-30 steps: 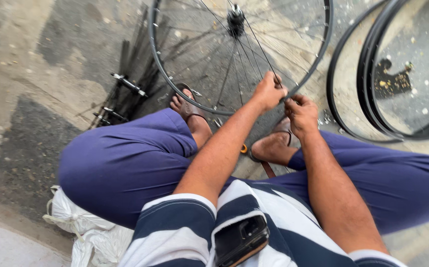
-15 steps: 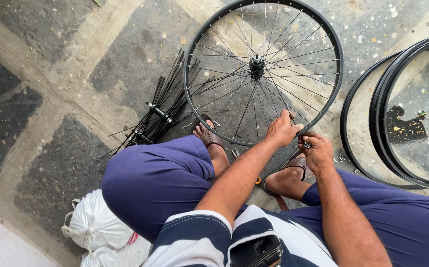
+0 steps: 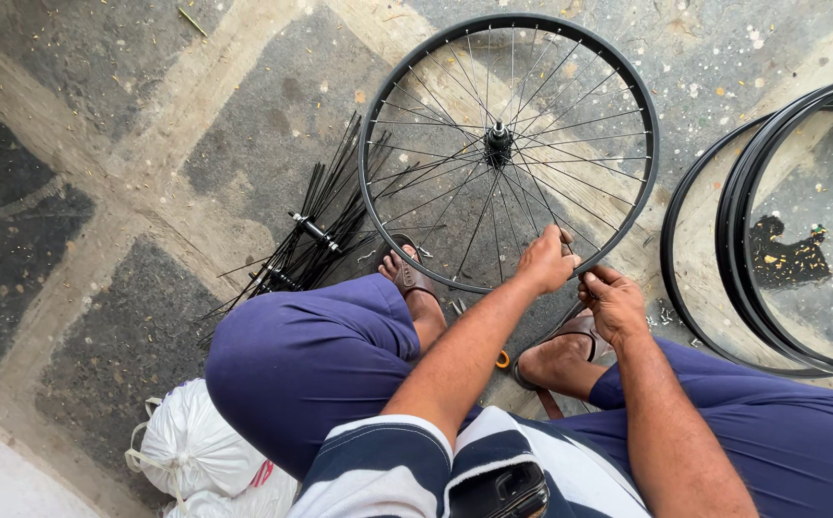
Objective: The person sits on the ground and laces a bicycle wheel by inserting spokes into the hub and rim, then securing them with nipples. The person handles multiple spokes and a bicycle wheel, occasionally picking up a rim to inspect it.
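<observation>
Head view: two hands (image 3: 580,283) grip one spoked wheel (image 3: 416,249).

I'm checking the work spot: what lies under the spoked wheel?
Through the spoked wheel the stone paving shows. At its near rim sit the left hand and right hand; whatever lies beneath them is hidden.
</observation>
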